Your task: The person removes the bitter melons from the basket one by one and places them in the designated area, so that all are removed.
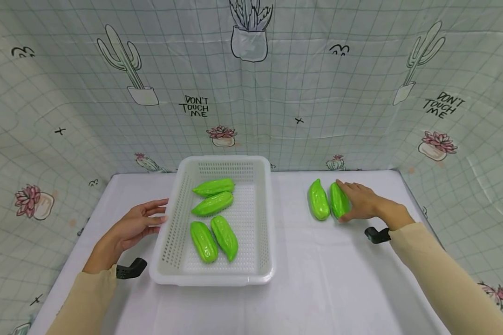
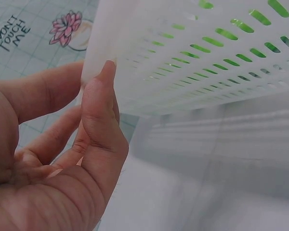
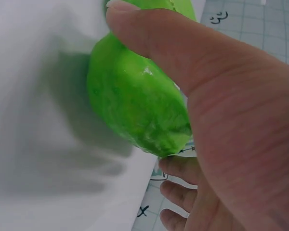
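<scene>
Under R grip point(image 1: 362, 202), on tabletop point(image 1: 310, 279) R of white basket point(image 1: 269, 232), lies 1 green veg point(image 1: 337, 200); thumb & fingers straddle it, can't tell if clamped. 2nd veg point(image 1: 319, 201) just beside it, L side. 4 more veg point(image 1: 212, 204) in basket. L grip point(image 1: 134, 225), fingers slightly apart, touches basket's outer L wall. Printed cloth point(image 1: 293, 93) w/ cacti point(image 1: 127, 65) behind.

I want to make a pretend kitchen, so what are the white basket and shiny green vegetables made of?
The white basket looks like smooth molded plastic: its pale walls have rows of even slots. The green vegetables look glossy, with white highlights; maybe plastic, though real skin could shine too.
</scene>
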The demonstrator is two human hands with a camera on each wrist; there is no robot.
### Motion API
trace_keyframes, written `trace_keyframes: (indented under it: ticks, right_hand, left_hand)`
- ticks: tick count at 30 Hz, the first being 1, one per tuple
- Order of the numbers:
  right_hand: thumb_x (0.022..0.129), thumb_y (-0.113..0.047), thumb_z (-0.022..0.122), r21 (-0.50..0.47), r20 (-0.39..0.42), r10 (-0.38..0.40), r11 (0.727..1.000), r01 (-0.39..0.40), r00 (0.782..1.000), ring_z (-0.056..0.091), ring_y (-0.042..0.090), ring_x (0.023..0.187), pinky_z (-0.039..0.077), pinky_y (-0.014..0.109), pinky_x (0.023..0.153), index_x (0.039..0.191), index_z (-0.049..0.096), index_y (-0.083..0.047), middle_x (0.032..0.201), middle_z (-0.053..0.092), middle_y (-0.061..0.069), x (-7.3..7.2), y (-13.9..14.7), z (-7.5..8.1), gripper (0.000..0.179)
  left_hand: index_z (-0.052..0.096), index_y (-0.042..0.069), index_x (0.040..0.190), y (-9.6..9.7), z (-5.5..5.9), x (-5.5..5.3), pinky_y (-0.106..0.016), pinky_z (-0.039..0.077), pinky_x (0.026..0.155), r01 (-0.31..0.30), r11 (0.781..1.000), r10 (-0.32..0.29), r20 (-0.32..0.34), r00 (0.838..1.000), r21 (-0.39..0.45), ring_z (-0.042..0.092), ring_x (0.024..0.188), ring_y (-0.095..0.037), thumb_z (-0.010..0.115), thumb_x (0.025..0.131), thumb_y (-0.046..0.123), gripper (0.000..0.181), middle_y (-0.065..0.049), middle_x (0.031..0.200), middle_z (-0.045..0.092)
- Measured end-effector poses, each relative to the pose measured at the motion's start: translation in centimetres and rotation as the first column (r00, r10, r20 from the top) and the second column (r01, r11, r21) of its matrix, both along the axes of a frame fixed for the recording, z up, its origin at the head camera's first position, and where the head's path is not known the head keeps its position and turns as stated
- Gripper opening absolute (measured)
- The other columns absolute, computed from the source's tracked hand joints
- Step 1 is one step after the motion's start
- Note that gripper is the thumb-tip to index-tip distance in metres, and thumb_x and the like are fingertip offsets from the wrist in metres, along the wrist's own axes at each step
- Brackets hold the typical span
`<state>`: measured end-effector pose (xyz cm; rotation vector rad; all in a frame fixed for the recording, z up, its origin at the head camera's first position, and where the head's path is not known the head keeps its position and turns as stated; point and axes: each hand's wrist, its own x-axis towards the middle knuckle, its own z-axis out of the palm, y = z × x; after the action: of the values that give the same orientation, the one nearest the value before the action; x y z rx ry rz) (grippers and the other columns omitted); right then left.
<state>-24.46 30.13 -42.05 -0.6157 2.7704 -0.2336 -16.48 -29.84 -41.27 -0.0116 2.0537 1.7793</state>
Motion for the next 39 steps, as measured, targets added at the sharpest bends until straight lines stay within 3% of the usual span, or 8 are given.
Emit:
trace_keyframes:
  ticks: [10, 18, 29, 39]
  right_hand:
    - [0.080, -0.040, 0.092, 0.020, 0.001, 0.010, 1.000, -0.010, 1.000, 0.031, 0.066, 0.144, 0.026, 0.074, 0.117, 0.160, 0.023, 0.013, 0.157, 0.033, 0.044, -0.2, -0.3, 0.8, 0.118]
    - [0.081, -0.042, 0.091, 0.011, -0.104, 0.069, 0.998, -0.068, 0.992, 0.033, 0.065, 0.143, 0.027, 0.077, 0.115, 0.160, 0.026, 0.012, 0.157, 0.036, 0.041, -0.4, -2.0, 3.3, 0.115]
    - [0.089, -0.037, 0.087, -0.035, -0.181, 0.207, 0.976, -0.217, 0.961, 0.028, 0.056, 0.151, 0.020, 0.072, 0.121, 0.164, 0.027, 0.004, 0.164, 0.030, 0.034, 1.4, -9.2, 7.3, 0.105]
    - [0.086, -0.042, 0.089, 0.013, -0.201, 0.346, 0.936, -0.351, 0.916, 0.026, 0.050, 0.155, 0.019, 0.063, 0.126, 0.167, 0.026, -0.002, 0.168, 0.028, 0.027, 3.0, -16.0, 8.6, 0.110]
  left_hand:
    - [0.022, -0.006, 0.165, 0.1, 0.0, 0.1, -0.024, 0.058, 0.083, -0.004, 1.000, 0.004, -0.001, 1.000, 0.002, 0.068, 0.100, -0.006, 0.065, 0.105, 0.005, 0.074, 0.005, 0.125, 0.060]
    - [0.023, -0.006, 0.164, 0.2, 0.0, 0.1, -0.024, 0.058, 0.083, -0.010, 1.000, 0.010, -0.009, 1.000, -0.014, 0.068, 0.100, -0.006, 0.065, 0.105, 0.005, 0.074, 0.001, 0.130, 0.057]
    - [0.022, -0.006, 0.165, 0.1, 0.1, 0.1, -0.024, 0.058, 0.082, -0.006, 1.000, 0.006, -0.005, 1.000, 0.001, 0.068, 0.100, -0.006, 0.064, 0.105, 0.005, 0.074, 0.003, 0.127, 0.059]
    - [0.022, -0.006, 0.165, 0.2, 0.2, 0.2, -0.024, 0.058, 0.083, -0.012, 1.000, 0.012, -0.003, 1.000, -0.015, 0.067, 0.100, -0.006, 0.064, 0.105, 0.006, 0.074, -0.005, 0.136, 0.055]
